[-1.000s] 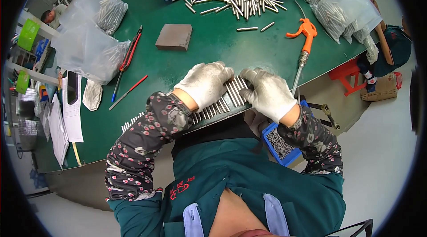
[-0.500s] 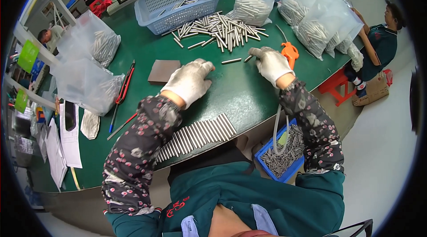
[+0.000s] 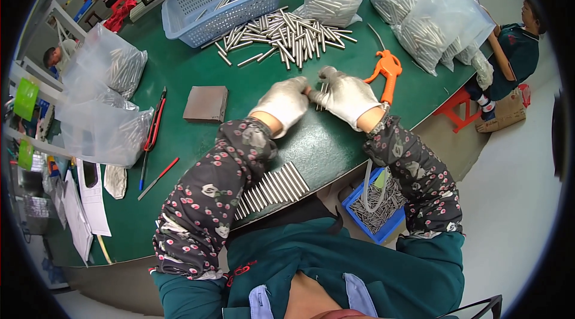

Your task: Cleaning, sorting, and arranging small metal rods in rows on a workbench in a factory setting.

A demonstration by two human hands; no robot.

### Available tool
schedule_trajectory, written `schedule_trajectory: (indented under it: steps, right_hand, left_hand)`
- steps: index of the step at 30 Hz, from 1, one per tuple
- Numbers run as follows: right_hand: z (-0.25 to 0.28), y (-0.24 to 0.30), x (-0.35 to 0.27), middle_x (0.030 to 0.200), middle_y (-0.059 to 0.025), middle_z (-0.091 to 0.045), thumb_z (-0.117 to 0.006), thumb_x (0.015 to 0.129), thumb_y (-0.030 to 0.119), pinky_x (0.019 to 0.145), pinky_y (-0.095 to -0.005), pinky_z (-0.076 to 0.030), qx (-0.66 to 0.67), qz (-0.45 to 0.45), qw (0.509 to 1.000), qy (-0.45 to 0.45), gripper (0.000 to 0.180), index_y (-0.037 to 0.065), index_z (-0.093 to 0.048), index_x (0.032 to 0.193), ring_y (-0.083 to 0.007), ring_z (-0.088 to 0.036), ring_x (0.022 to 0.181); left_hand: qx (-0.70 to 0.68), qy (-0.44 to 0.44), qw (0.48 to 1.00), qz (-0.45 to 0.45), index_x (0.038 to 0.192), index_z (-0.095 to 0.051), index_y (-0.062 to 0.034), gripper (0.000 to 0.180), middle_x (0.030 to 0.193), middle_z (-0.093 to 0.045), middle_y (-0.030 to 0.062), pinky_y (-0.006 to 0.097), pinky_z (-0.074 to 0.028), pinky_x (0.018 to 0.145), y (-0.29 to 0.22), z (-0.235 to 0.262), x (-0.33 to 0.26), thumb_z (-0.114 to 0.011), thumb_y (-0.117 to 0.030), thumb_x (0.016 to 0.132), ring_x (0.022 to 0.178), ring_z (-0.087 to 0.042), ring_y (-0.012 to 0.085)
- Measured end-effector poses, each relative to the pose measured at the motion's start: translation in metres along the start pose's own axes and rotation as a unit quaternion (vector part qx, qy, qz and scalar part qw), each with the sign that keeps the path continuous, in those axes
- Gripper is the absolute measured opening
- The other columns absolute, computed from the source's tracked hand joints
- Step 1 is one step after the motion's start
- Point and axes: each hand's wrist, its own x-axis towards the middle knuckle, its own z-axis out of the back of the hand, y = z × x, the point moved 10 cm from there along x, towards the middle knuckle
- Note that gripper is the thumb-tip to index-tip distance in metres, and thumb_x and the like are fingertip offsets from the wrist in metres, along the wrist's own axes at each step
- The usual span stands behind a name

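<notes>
My left hand (image 3: 281,103), in a white glove, has its fingers curled together, the tips reaching toward the right hand's fingertips. Whatever they may hold is hidden. My right hand (image 3: 348,98), also gloved, is closed around a couple of short steel pins (image 3: 324,89) just above the green table. Beyond both hands lies a loose pile of steel pins (image 3: 293,36). Close to the table's front edge, a neat row of pins (image 3: 277,186) lies side by side, partly covered by my left sleeve.
A blue perforated basket (image 3: 224,16) stands behind the pile. Bags of pins (image 3: 419,25) stand at the right, others (image 3: 111,103) at the left. An orange air gun (image 3: 388,73), a grey-brown block (image 3: 205,103) and red-handled pliers (image 3: 156,124) lie about. Below sits a blue bin (image 3: 383,229).
My left hand has moved right, and my right hand slightly left and down, so they now nearly meet. The pins that lay loose between them are now at the right fingers.
</notes>
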Motion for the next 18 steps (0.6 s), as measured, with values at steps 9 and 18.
schedule_trajectory:
  steps: [9,18]
  right_hand:
    - [-0.026,0.046,-0.053,0.082,-0.0162,-0.063,-0.058,0.078,0.018,0.067,-0.0429,-0.050,-0.076,0.169,0.980,0.071,0.028,0.007,-0.055,0.103,-0.0350,-0.062,0.078]
    - [0.008,0.073,-0.049,0.083,-0.0174,-0.065,-0.055,0.082,0.027,0.070,-0.0445,-0.049,0.049,0.230,0.970,0.060,0.032,0.007,-0.061,0.106,-0.0361,-0.062,0.079]
  left_hand:
    - [0.161,-0.142,0.974,0.076,0.102,-0.058,-0.0081,0.023,0.103,-0.063,0.0112,0.037,-0.047,0.082,0.036,0.112,-0.036,-0.057,-0.017,0.081,0.095,-0.060,0.0293]
    - [0.237,-0.219,0.940,0.110,0.105,-0.058,-0.0116,0.035,0.109,-0.061,0.0123,0.041,-0.046,0.088,0.076,0.151,-0.006,-0.065,-0.030,0.076,0.102,-0.058,0.0338]
